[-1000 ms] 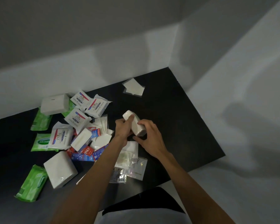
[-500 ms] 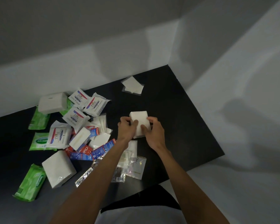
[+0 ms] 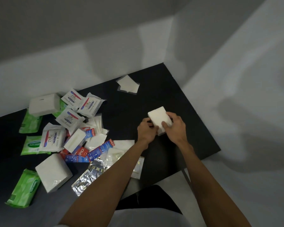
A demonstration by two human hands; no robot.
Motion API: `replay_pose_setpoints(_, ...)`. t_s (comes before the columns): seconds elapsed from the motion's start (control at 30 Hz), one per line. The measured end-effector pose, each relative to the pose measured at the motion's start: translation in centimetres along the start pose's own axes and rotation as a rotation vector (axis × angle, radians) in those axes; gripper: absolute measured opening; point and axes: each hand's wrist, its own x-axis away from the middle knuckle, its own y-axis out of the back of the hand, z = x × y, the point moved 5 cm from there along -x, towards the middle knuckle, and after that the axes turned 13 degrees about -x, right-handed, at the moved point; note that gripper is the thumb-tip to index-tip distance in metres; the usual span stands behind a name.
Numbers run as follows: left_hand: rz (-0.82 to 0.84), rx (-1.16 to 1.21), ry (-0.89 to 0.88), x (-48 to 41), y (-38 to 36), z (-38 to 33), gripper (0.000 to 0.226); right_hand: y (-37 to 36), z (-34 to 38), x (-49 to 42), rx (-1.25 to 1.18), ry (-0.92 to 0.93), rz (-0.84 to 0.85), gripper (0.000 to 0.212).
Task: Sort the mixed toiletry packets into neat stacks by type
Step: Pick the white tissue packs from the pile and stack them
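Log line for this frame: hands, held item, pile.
left hand: holds white rectangular pack | right hand: holds same pack | pack: right of mixed packet pile, over black tabletop | pile: unsorted

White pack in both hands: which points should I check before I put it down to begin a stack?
1. Grip on pack by left hand and right hand: ok.
2. Bare table around it: ok.
3. Pack resting on table: cannot tell.
4. Pack apart from the pile: ok.
5. Other white packs gathered beside it: not ok, they lie in the pile.
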Motion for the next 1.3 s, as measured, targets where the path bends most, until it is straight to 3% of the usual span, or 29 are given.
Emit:
replay_pose_setpoints(0.33, 0.033, -0.109, -0.096, 1.1, 1.1, -1.8, 0.057, 0.9, 1.1, 0.8, 0.027, -0.050, -0.027, 0.058)
replay_pose_setpoints(0.53, -0.055, -0.191, -0.301, 4.0, 8.2, -0.4, 0.037, -0.9, 5.6, 4.9, 0.069, 0.045, -0.163, 0.041)
replay_pose_setpoints(0.73, -0.188, -0.205, -0.321, 8.2, 18.3, 6.1, 0.018, -8.8, 9.8, 12.3, -0.085, 0.181, -0.097, 0.030)
replay_pose_setpoints(0.83, -0.294, -0.170, -0.287, 9.9, 23.6, 11.2, 0.012, -13.9, 11.1, 16.2, -0.174, 0.168, -0.036, 0.029)
replay_pose_setpoints(0.93, -0.291, -0.155, -0.241, 11.2, 27.9, 16.4, 0.009, -19.1, 12.2, 19.9, -0.207, 0.150, 0.010, 0.024)
replay_pose_setpoints(1.17, -0.423, -0.317, -0.197, 13.7, 36.0, 24.0, 0.013, -28.3, 13.3, 25.9, -0.242, 0.101, 0.020, 0.021)
replay_pose_setpoints(1.3, -0.415, -0.346, -0.149, 13.1, 38.3, 26.9, 0.020, -32.0, 13.6, 27.6, -0.154, 0.035, 0.089, 0.029)
